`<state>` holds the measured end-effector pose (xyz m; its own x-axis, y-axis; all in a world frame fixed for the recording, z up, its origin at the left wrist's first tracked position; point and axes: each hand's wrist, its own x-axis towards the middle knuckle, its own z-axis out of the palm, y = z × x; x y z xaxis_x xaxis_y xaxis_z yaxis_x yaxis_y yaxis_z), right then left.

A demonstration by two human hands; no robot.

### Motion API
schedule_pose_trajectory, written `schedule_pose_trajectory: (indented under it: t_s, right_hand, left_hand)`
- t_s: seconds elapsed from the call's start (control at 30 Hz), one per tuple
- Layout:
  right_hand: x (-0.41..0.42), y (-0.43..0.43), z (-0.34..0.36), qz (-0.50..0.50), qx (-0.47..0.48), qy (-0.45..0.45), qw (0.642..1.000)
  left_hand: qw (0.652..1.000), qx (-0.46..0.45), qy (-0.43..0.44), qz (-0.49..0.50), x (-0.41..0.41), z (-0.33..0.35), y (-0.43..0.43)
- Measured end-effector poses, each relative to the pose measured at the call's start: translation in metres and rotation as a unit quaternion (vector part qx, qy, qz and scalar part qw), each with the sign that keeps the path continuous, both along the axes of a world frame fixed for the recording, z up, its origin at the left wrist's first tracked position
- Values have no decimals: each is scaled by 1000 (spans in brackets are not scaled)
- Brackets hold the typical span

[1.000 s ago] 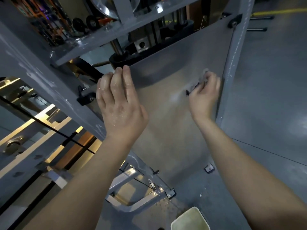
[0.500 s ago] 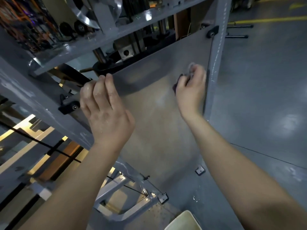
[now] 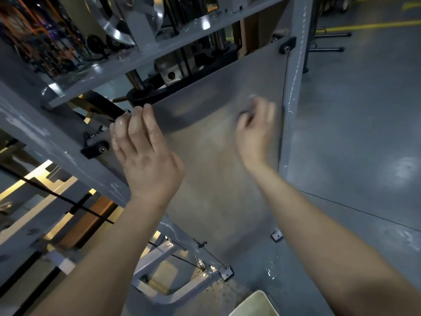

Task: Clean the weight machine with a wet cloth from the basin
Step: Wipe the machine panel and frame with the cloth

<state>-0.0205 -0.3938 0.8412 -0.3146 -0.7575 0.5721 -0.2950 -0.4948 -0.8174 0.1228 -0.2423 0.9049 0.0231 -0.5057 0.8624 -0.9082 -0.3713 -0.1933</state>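
Gripping a dark cloth [image 3: 245, 114], your right hand [image 3: 255, 133] is smeared w/ motion blur. The fingers curl round the cloth, so only a dark scrap shows past the knuckles. A pale smudge just above them is too blurred to identify.

Hand & cloth are up against the upper right of the grey panel [image 3: 216, 179] on the weight machine [image 3: 173, 41], just beside the right post [image 3: 293, 92]. Whether the cloth actually touches the panel, can't tell thru the blur.

Your left hand [image 3: 145, 156] holds nothing. Its fingers are straight, close together & wet, laid flat on the panel's upper left edge. The fingertips reach the top corner, near a black clip [image 3: 95, 149].

Behind the panel most of the machine's insides are hidden; only a dark block & a metal rod [image 3: 136, 80] poke above the top edge. A shiny wheel [image 3: 118, 23] is cut off at the top of the view. The far left is dim & cluttered, nothing there readable.

Down at the bottom edge is the pale basin [image 3: 255, 303], only one corner in view, the rest cut off; can't tell what's in it. It's on the grey floor [image 3: 353, 137] by the machine's foot, w/ a few wet drops [image 3: 271, 273] close by.
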Motion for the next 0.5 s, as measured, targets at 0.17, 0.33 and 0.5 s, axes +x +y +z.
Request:
schedule_pose_trajectory:
  t_s: [0.17,0.33,0.5]
  right_hand:
    - [21,43,-23,156,-216,242,933]
    - [-1,3,50,44,-94,37,994]
    - [-9,-18,-63,-10,218,-117,969]
  left_hand:
    - [1000,-19,-21,0,3,-3,-4]
    - [1000,-20,-15,1,2,-4,-3]
    - [1000,-10,-16,12,3,-1,-2]
